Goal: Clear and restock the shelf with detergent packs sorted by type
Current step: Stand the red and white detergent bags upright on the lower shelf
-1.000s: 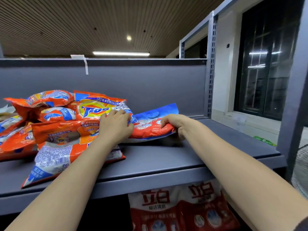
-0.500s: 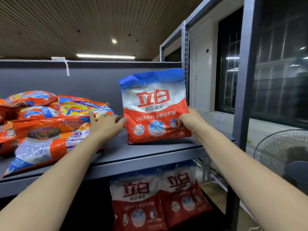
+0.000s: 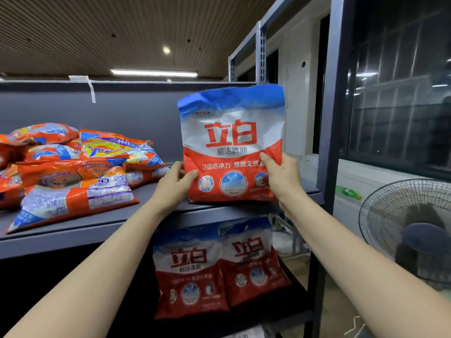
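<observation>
In the middle of the frame a blue, white and red detergent pack (image 3: 231,142) stands upright, its bottom edge on or just above the front part of the grey shelf (image 3: 73,230) (I cannot tell if it really touches). The pack is between the two hands. The left hand (image 3: 174,185) grips its lower left edge, with the thumb on the printed front and the other fingers behind. The right hand (image 3: 280,178) grips the lower right edge in the same way, the thumb pressing a crease into the red part. Both hands are at the lower half of the pack, and its blue top rises above them.

At the left of the frame a pile of orange packs (image 3: 78,172) lies flat on the same shelf, well apart from the held pack. On the lower shelf, in the lower middle of the frame, two more red and white packs (image 3: 219,269) of the same print stand side by side, touching each other. At the right edge of the frame a fan (image 3: 410,230) stands beside the rack post (image 3: 329,142).
</observation>
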